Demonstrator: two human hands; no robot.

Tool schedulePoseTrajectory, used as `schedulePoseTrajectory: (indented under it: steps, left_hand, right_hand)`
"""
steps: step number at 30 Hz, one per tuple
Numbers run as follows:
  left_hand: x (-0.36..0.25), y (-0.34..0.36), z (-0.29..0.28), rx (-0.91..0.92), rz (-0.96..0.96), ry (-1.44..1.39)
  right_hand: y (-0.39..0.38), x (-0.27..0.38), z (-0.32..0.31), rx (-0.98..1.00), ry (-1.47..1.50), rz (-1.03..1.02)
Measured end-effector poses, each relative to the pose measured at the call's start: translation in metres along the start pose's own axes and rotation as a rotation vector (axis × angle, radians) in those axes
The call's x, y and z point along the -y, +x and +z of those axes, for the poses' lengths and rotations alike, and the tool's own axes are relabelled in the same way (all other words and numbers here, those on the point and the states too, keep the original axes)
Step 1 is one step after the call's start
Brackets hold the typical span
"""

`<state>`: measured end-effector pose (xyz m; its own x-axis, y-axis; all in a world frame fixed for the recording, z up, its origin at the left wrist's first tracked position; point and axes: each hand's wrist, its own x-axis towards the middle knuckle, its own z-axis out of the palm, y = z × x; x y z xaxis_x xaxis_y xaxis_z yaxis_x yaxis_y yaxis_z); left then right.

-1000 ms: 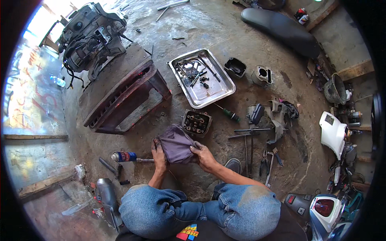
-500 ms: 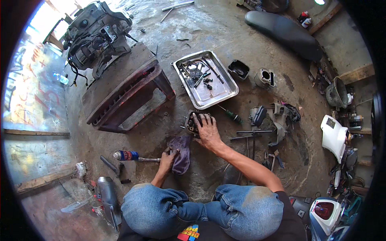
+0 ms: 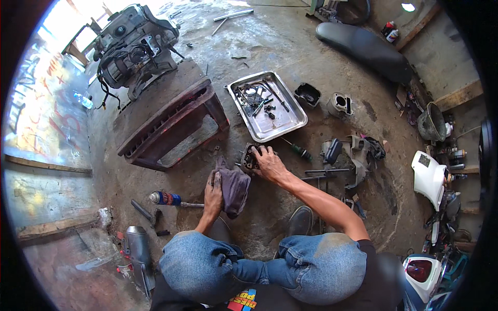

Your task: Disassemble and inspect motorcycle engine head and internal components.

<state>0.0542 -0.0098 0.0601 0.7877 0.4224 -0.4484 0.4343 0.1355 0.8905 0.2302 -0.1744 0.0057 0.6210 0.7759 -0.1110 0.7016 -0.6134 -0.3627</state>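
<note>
My left hand (image 3: 212,193) is closed on a crumpled purple cloth (image 3: 233,189), held left of and below the cylinder head (image 3: 248,154). My right hand (image 3: 271,167) grips that metal head, fingers curled over its top and hiding much of it. Just above sits a steel tray (image 3: 282,132) with small engine parts and rods. A green-handled screwdriver (image 3: 301,151) lies right of the head, and a blue spray can (image 3: 166,198) lies on its side left of my left hand.
An engine (image 3: 135,46) rests on a dark upturned crate (image 3: 171,129) at upper left. A cylinder block (image 3: 340,103), black seat (image 3: 363,46), white panel (image 3: 426,179) and assorted tools and parts lie to the right. Walls bound both sides.
My right hand has left the cloth and reached up onto the cylinder head. My left hand dipped with the cloth, then rose slightly, keeping hold of it.
</note>
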Motion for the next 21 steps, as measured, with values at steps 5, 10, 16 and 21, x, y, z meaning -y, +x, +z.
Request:
schedulePoseTrajectory:
  steps: [5,10,16,21]
  left_hand:
    - [-0.001,0.002,-0.016,0.032,0.04,-0.098]
    - [-0.005,0.01,-0.02,0.063,0.054,-0.199]
    - [-0.005,0.027,0.054,0.17,0.067,-0.376]
    - [0.026,0.056,0.077,0.214,0.085,-0.192]
  right_hand:
    - [-0.015,-0.002,0.003,-0.07,0.042,0.006]
    - [-0.065,0.012,-0.018,-0.219,0.534,0.369]
    - [-0.159,-0.016,-0.047,-0.353,1.081,0.736]
    - [-0.179,0.007,-0.101,-0.547,1.219,0.791]
